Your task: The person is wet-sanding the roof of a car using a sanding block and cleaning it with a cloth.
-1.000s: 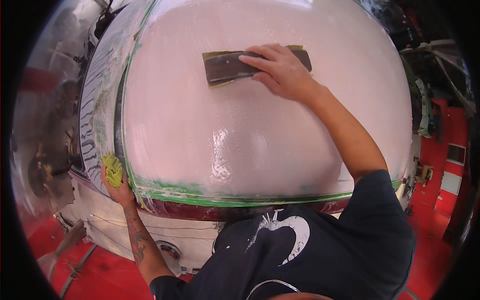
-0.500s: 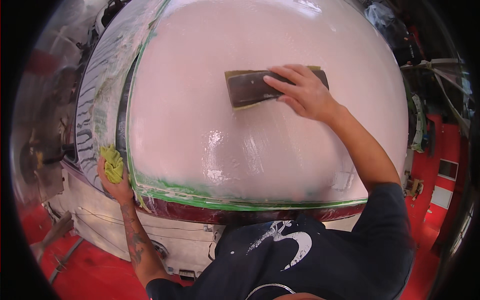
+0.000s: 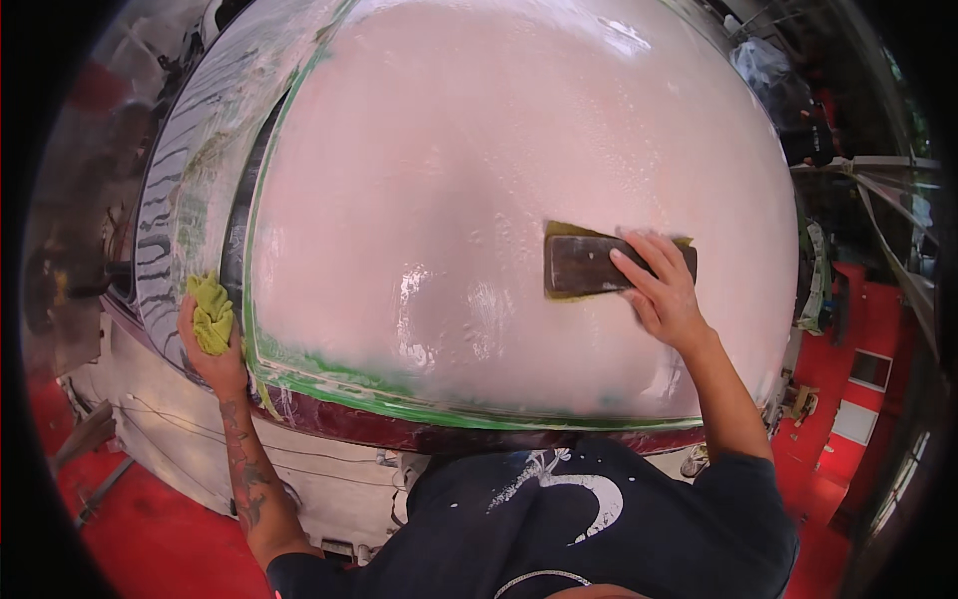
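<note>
Beneath my hands lies a large, wet, pale pink car panel (image 3: 399, 180), edged with green masking tape (image 3: 479, 413). My right hand (image 3: 667, 292) grips the right end of a dark sanding block (image 3: 584, 266) that rests flat on the panel's right side. Yellowish sandpaper (image 3: 561, 229) sticks out around the block. At the left edge of the car, my left hand (image 3: 212, 351) is closed round a crumpled yellow-green cloth (image 3: 211, 314), over the masked glass beside the panel. Shiny wet streaks and droplets show on the pink surface.
Streaky plastic sheeting (image 3: 185, 190) covers the glass along the left. A dark red body edge (image 3: 439, 437) runs between the panel and my torso. Red flooring (image 3: 160, 539) shows at lower left and right. Clear plastic (image 3: 760, 62) hangs beyond the far right edge.
My right hand has moved the sanding block rightward and toward me across the panel. The left hand still holds the cloth at the car's left edge. The whole view has shifted slightly.
</note>
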A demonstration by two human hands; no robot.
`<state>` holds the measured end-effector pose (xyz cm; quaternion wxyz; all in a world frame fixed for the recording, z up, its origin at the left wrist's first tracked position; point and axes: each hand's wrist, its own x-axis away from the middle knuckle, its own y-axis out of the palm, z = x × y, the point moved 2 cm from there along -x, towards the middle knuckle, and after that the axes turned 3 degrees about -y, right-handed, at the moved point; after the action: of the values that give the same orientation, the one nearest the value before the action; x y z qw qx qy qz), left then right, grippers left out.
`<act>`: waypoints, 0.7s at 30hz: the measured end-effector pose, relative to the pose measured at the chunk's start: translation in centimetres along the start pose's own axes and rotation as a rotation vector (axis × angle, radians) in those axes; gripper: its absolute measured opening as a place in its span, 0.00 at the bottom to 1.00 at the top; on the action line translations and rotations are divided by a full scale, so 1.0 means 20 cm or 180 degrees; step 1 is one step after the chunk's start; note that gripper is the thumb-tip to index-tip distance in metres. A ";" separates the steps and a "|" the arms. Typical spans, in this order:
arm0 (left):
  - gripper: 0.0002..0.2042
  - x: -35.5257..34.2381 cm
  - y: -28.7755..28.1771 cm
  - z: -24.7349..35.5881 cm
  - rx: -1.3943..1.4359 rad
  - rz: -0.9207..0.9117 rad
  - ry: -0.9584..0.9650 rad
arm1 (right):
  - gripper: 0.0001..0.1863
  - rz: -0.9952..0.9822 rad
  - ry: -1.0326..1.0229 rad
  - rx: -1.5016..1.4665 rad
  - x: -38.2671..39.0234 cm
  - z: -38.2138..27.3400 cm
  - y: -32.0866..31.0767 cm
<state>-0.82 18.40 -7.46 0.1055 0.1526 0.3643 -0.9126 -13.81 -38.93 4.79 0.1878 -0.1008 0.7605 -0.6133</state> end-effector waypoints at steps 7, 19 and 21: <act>0.31 0.01 -0.01 -0.02 0.0117 -0.0098 -0.0155 | 0.25 0.0017 -0.0442 -0.0004 -0.46 0.32 0.04; 0.30 0.02 0.00 -0.07 0.0315 -0.0153 -0.0207 | 0.23 0.0270 -0.0380 -0.0233 -0.73 0.41 0.13; 0.30 0.02 -0.03 -0.06 0.0285 -0.0131 -0.0248 | 0.23 0.0065 -0.0245 -0.0157 -0.34 0.29 0.03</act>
<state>-1.18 19.71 -8.07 0.0940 0.1141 0.3218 -0.9352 -5.27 -41.29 4.24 0.2207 -0.1212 0.7686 -0.5881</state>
